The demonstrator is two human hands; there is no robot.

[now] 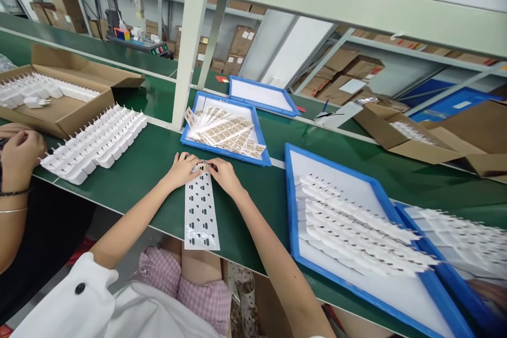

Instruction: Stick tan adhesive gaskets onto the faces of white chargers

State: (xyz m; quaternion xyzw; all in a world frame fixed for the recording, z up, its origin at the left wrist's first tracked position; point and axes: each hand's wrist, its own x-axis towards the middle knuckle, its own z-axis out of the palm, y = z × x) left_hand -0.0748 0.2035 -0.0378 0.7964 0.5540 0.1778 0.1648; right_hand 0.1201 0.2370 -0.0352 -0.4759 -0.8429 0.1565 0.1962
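Observation:
A long white sheet [201, 211] with rows of small dark shapes lies on the green bench, its lower end hanging over the front edge. At its far end sits a small pale piece [202, 167] with dark marks. My left hand [182, 170] touches that end from the left, fingers bent and partly spread. From the right, my right hand [224, 174] pinches at the same end; what its fingertips hold is too small to name. Just beyond, a blue-rimmed tray [257, 116] holds a pile of tan label sheets [225, 129].
Rows of white plugs [97, 142] stand at left, beside an open carton [67, 111] and another person's hand [21, 150]. Blue-rimmed trays [291, 195] with white plugs lie at right. A pale post [190, 42] rises behind the bench.

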